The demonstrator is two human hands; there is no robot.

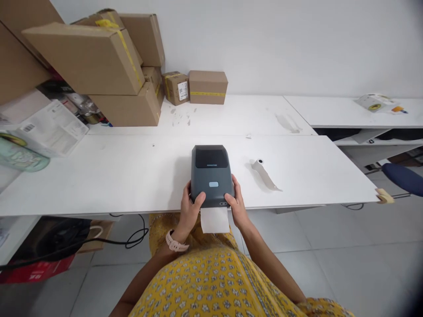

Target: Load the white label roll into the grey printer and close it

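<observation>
Yellow patterned cloth (198,281) lay nearest; beyond it, the left hand (190,213) and right hand (238,209) clasped a dark printer (212,176) from opposite sides, thumbs on top, neither hand nearer. Its long axis pointed straight away from the person, at the near edge of the bench (115,176); whether it rested there, I couldn't tell. White paper (214,220) protruded from its near end, and a small paper roll (260,162) lay to its right.

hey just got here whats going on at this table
A person's left hand and right hand grip a dark grey printer by its sides, thumbs on top, at the front edge of a white table. A strip of white paper sticks out of its near end. A small, partly unwound paper roll lies to the right.
</observation>
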